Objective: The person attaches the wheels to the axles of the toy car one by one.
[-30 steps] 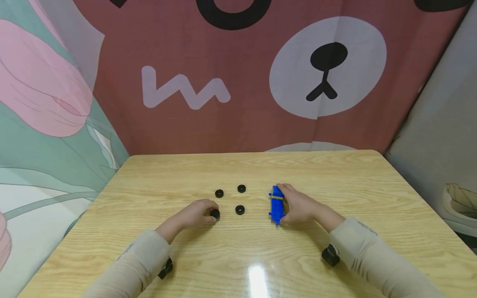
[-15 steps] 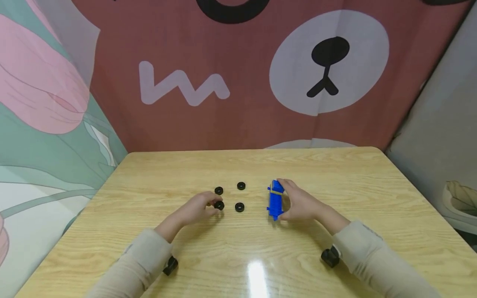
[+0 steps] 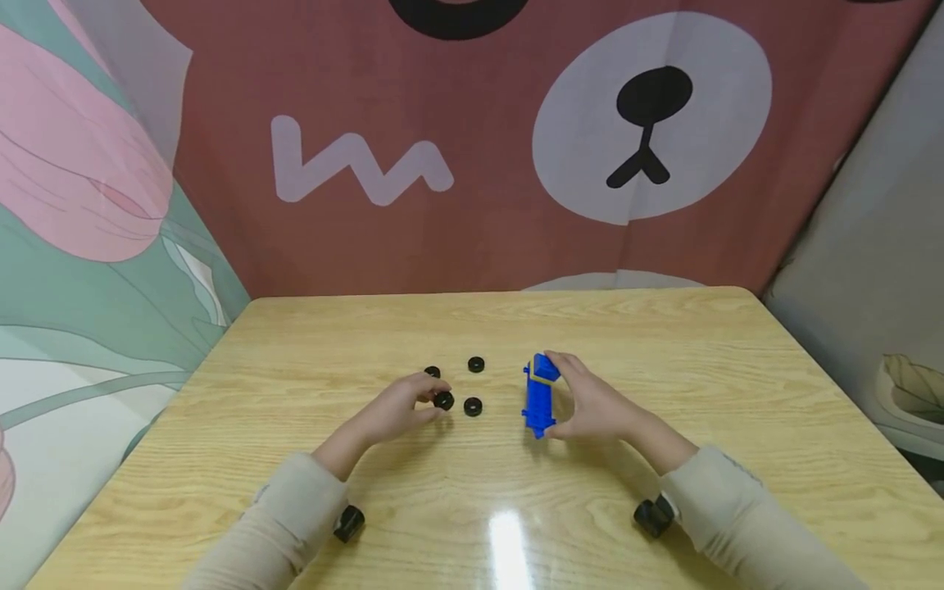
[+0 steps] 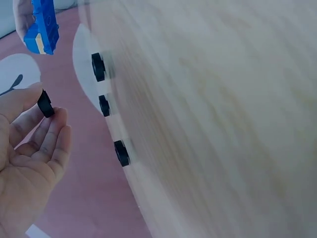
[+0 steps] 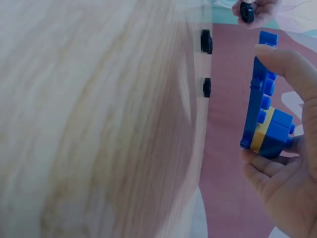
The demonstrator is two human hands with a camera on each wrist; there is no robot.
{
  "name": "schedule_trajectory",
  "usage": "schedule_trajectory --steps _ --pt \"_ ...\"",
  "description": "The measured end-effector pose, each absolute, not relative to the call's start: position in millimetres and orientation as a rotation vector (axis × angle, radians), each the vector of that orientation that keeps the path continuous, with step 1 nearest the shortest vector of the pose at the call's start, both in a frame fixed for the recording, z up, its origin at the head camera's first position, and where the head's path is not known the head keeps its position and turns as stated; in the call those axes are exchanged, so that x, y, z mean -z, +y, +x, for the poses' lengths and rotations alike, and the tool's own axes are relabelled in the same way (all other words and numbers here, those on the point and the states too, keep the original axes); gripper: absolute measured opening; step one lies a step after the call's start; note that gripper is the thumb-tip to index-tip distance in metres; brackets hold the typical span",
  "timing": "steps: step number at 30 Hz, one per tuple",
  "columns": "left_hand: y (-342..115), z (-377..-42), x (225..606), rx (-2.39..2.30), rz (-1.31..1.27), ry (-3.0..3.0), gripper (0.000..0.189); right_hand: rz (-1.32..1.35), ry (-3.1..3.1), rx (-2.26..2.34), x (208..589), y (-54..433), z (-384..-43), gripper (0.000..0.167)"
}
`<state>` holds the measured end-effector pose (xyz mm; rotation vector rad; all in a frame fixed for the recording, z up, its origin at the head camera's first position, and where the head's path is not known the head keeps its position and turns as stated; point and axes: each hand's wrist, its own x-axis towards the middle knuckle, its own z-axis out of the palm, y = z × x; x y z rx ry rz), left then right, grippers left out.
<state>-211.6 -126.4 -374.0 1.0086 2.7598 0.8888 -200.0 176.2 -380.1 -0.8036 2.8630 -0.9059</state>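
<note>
Between thumb and fingers, my left hand [image 3: 394, 411] pinches a black toy wheel [image 3: 443, 401], held above the table in the left wrist view [image 4: 45, 104]. My right hand [image 3: 601, 407] grips a blue toy-brick car base [image 3: 539, 401] by its two ends. Small axle pegs stick out along its side, and studs [image 5: 266, 102] line its top. At one end, a blue block [image 5: 277, 130] sits on a thin yellow layer [image 5: 261, 131]. Three more black wheels lie on the table: one at the back [image 3: 476, 364], one nearer [image 3: 473, 406], and one partly hidden behind my left fingers [image 3: 432, 372].
The light wooden table [image 3: 472, 483] runs back to a reddish-brown cloth [image 3: 472, 246] with a bear print. A small black device [image 3: 349, 523] is worn at my left wrist, another [image 3: 653, 518] at my right. A pale pot-like object [image 3: 914, 401] stands beyond the table's right side.
My left hand has raised the wheel and carried it rightward, towards the other wheels. The car base in my right hand has shifted slightly left and tilted. The loose wheels stay put.
</note>
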Motion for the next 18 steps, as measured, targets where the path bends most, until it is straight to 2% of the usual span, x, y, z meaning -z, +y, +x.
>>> schedule_trajectory --steps 18 --pt "-109.3 -206.1 368.9 -0.984 1.106 2.770 0.033 -0.857 2.841 1.029 382.6 175.4 -188.4 0.107"
